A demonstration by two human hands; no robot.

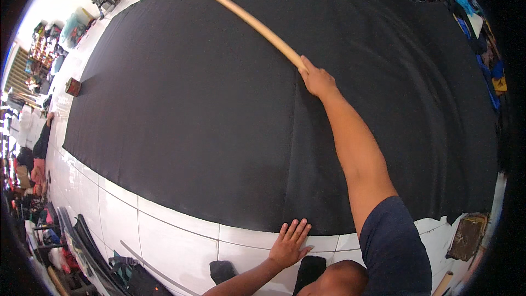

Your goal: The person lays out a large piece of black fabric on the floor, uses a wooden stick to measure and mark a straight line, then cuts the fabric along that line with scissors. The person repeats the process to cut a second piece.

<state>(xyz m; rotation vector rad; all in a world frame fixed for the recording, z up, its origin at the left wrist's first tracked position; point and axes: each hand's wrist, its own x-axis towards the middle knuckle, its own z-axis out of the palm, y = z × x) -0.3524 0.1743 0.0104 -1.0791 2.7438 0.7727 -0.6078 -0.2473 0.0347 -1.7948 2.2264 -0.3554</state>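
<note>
Black cloth (pixel 192 93): no lettering was legible.
Wooden stick (pixel 246 17): no marks or numbers were legible.
Small reddish-brown container (pixel 73 86): any print was too small to read.
Brown block (pixel 467 237): any marking on its face was unreadable.

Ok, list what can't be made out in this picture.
Near end of the wooden stick: head view, covered by the right hand.
White floor underneath: head view, hidden by the black cloth.
Left forearm: head view, cut off by the lower edge.
Clutter at upper left: head view, too small and blurred to identify.
</note>
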